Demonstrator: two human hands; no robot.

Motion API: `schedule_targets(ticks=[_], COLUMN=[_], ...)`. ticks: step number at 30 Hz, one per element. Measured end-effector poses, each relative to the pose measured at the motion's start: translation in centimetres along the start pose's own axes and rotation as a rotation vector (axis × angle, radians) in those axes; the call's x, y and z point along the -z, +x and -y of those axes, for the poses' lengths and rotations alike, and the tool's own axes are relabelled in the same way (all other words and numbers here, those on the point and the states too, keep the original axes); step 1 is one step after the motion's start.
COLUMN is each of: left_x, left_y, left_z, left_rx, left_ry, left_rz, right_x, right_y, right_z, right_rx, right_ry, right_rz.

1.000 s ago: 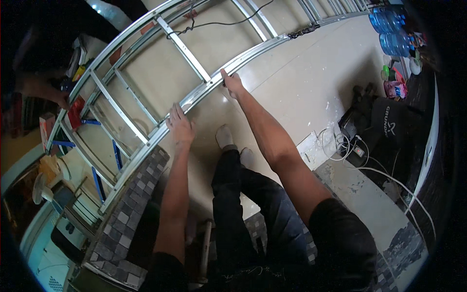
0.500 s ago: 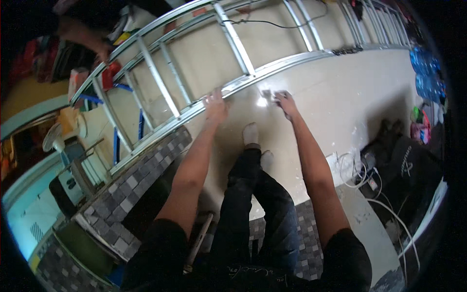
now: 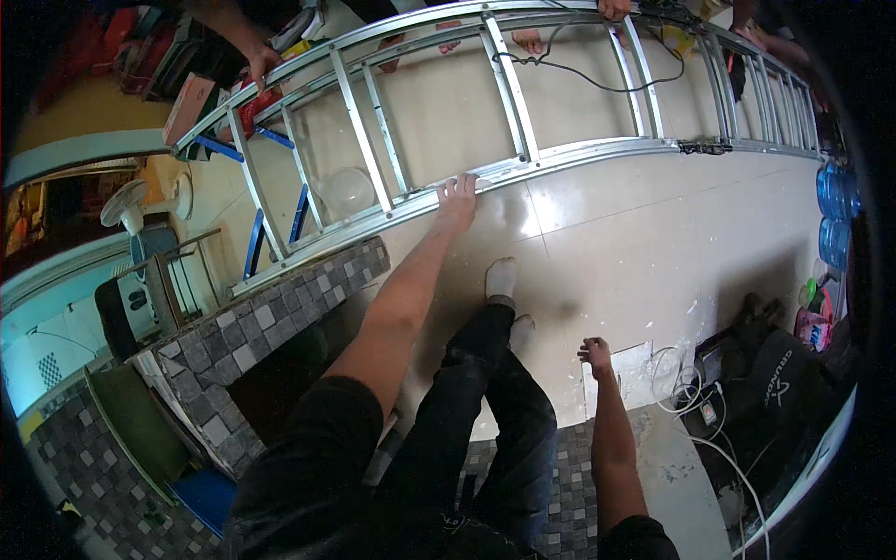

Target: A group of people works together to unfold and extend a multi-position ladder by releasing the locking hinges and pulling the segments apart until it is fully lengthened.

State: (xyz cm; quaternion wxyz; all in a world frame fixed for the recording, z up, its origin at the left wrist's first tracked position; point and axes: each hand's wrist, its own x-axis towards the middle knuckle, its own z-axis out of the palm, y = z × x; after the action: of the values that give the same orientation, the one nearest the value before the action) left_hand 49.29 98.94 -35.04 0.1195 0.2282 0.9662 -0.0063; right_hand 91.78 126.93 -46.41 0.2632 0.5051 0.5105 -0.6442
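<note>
A long silver metal ladder with two rows of rails and rungs stretches across the far side, above a cream tiled floor. My left hand reaches forward with its fingers hooked over the near rail, around the ladder's middle. My right hand is apart from the ladder, low on the right over the floor; its fingers are loosely bent and apart, with nothing visible in them. Another person's hand holds the far rail at the left end. A second hand rests on the far rail further right.
A dark cable hangs across the rungs. Left of me is a grey mosaic-tiled ledge, with a white fan beyond it. On the right stand blue water bottles, a dark bag and white cords.
My right hand has drawn back from near the ladder toward me. My left hand stays on the rail. The view has shifted, and another person's hand now shows on the far rail.
</note>
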Motion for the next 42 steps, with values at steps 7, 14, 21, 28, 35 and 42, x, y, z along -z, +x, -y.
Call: schedule_targets(ticks=[7, 14, 21, 28, 35, 42], left_x=[1.2, 1.9, 2.5, 4.6, 5.2, 13.3], left_y=[0.7, 1.2, 1.0, 0.6, -2.8, -8.1], left_z=[0.1, -0.4, -0.7, -1.3, -1.1, -0.7], left_rx=[-0.086, -0.142, -0.131, -0.020, -0.066, 0.007], left_ry=[0.032, 0.199, 0.237, 0.016, -0.274, -0.618], left_rz=[-0.093, -0.072, -0.042, -0.131, -0.173, -0.273], right_x=[0.1, -1.4, -1.2, -3.0, -12.8, -16.7], right_y=[-1.3, -1.8, -2.8, -1.3, 0.3, -7.0], right_z=[-0.5, 1.2, 4.7, 11.5, 25.1, 29.3], right_rx=[-0.022, 0.023, 0.119, 0.163, 0.384, 0.420], right_ry=[-0.117, -0.160, -0.253, -0.086, 0.111, -0.086], right_rz=[-0.015, 0.041, 0.053, 0.062, 0.234, 0.316])
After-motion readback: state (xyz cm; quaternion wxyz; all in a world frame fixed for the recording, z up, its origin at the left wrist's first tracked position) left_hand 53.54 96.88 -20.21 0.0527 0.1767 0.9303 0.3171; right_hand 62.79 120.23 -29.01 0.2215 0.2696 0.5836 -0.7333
